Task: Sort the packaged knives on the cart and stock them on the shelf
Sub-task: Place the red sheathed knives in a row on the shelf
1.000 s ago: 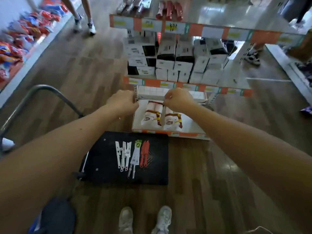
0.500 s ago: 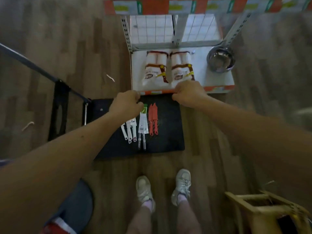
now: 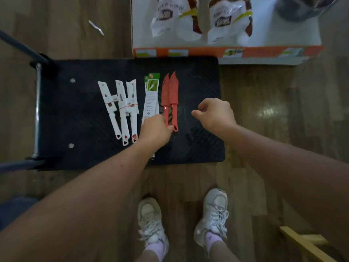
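The black cart platform (image 3: 75,114) carries three groups of packaged knives laid side by side. Three white knives (image 3: 121,108) lie on the left, green-topped card packs (image 3: 151,95) in the middle, and two red sheathed knives (image 3: 170,91) on the right. My left hand (image 3: 154,130) covers the lower end of the green packs. Its thumb and curled fingers pinch the handle end of the left red knife. My right hand (image 3: 215,115) hovers right of the red knives, loosely curled and holding nothing.
The bottom shelf (image 3: 207,52), with an orange price strip, stands just beyond the cart. It holds two white bags (image 3: 177,19) and a metal bowl (image 3: 302,6). The cart handle (image 3: 18,46) rises at the left. A wooden stool (image 3: 306,242) is at the lower right, and my shoes are below.
My view tilted down from the shelf to the cart. Both hands came back from the shelf edge; the left dropped onto the knives' handle ends and the right moved over the cart's right side.
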Available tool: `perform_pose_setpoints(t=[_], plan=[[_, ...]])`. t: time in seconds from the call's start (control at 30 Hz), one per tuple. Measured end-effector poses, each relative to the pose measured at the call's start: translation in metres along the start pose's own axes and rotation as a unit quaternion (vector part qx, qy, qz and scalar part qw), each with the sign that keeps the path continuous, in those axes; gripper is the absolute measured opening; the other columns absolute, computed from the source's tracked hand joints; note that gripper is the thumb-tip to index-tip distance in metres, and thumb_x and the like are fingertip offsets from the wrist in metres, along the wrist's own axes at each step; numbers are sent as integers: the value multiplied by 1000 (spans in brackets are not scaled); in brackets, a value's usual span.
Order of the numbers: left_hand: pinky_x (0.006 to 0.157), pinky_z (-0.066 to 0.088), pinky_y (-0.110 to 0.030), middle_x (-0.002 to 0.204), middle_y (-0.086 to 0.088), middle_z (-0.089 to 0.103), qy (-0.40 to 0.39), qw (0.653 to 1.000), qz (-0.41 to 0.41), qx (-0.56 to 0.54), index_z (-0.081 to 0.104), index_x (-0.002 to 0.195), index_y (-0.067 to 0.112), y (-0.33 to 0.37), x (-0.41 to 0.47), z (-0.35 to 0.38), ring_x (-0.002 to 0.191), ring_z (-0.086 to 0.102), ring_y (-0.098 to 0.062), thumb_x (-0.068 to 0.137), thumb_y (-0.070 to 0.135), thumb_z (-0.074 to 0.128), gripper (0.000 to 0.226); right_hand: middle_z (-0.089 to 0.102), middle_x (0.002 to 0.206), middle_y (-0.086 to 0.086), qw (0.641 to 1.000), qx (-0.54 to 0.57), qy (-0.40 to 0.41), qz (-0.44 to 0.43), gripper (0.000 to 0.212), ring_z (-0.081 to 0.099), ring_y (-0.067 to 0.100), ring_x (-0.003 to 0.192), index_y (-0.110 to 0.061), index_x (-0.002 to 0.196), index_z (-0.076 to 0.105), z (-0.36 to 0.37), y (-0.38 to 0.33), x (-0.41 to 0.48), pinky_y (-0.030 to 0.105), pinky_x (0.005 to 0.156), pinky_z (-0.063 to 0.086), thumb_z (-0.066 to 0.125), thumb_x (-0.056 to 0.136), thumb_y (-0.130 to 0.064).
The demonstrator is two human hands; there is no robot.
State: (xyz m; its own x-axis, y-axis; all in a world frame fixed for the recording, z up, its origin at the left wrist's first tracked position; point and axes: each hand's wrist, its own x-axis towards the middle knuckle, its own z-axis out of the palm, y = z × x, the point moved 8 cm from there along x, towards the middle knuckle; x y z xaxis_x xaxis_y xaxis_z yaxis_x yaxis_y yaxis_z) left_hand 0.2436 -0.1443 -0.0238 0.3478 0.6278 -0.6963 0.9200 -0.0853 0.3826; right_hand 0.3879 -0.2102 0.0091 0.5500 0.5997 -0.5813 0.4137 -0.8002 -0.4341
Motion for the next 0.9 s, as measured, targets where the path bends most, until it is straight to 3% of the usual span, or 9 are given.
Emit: perform_pose_setpoints(t=[0.13,0.3,0.43,0.57,0.7,0.9], plan=[[75,42,-35,107,-18,62,28,999,-11,40,59,106,1,-16,53,40,101,58,-35,92,23,54,27,63,107,1,998,44,5,34,31,51,12,84,-14,113,62,54,32,57,24,67,40,57,91,-35],[67,36,-30,94,-13,53,50,997,-23,53,56,103,0,-21,105,70,83,51,-26,93,19,52,22,53,88,-2,997,68,-8,25,29,51,12,79,-10,102,62,105,41,106,25,67,43,61,88,-35],[71,36,-33,117,-20,55,93,994,-42,37,47,114,-2,-26,124,74,106,55,-35,90,17,56,32,52,81,-1,998,56,-21,24,21,52,15,77,-14,87,54,131,45,126,27,63,40,63,87,-33],[71,39,-37,115,-19,57,124,989,-65,37,44,115,0,-33,137,70,106,57,-37,90,10,55,29,56,80,1,993,102,-10,52,25,56,17,76,-9,81,55,139,48,140,29,62,43,69,83,-30],[66,41,-37,106,-17,62,119,987,-103,4,54,107,3,-42,146,68,98,61,-36,87,13,58,23,70,89,8,981,166,-28,99,24,68,21,82,-6,87,68,146,50,150,32,72,57,72,76,-27],[64,45,-31,84,-8,65,84,983,-125,-101,67,85,10,-49,148,70,85,64,-27,81,27,67,17,72,96,11,956,244,-93,132,12,68,23,93,-14,73,66,156,58,152,37,89,54,70,79,-23]])
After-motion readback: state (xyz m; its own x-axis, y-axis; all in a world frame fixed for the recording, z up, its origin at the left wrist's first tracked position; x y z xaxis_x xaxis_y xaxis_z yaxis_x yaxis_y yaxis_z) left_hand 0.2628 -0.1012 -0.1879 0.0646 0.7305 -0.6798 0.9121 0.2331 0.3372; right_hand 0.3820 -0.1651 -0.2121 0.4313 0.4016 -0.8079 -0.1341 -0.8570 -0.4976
